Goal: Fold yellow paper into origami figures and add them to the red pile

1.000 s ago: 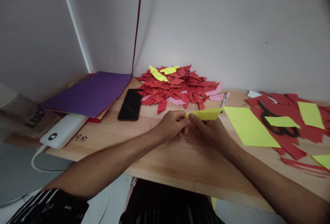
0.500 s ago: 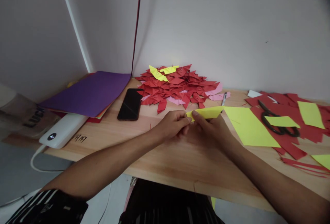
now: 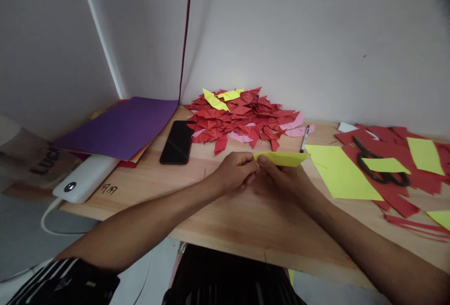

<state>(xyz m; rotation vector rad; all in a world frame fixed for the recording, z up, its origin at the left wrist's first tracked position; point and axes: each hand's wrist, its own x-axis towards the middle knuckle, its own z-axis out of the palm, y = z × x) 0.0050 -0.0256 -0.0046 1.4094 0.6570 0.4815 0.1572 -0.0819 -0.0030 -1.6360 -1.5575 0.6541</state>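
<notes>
A folded strip of yellow paper (image 3: pixel 285 159) is held between both hands above the wooden table. My left hand (image 3: pixel 240 170) pinches its left end, thumb and curled fingers closed on it. Close beside, my right hand (image 3: pixel 281 174) grips the paper from the near side, its thumb pressed on the left part; the right hand's fingers are mostly hidden behind. Beyond the hands lies a heap of folded red paper pieces (image 3: pixel 242 113), with some pink ones among them and two folded yellow pieces (image 3: pixel 215 100) on top.
To the right are a yellow sheet (image 3: pixel 342 174), red paper scraps (image 3: pixel 422 174), black-handled scissors (image 3: pixel 372 171) partly under a yellow strip, and a marker (image 3: pixel 304 138). On the left lie a phone (image 3: pixel 176 142), purple sheets (image 3: pixel 123 127) and a white power bank (image 3: pixel 86 181) with a cable.
The yellow paper has tilted in my hands, its right end now lower and farther right. My right thumb has shifted slightly left, nearer my left hand.
</notes>
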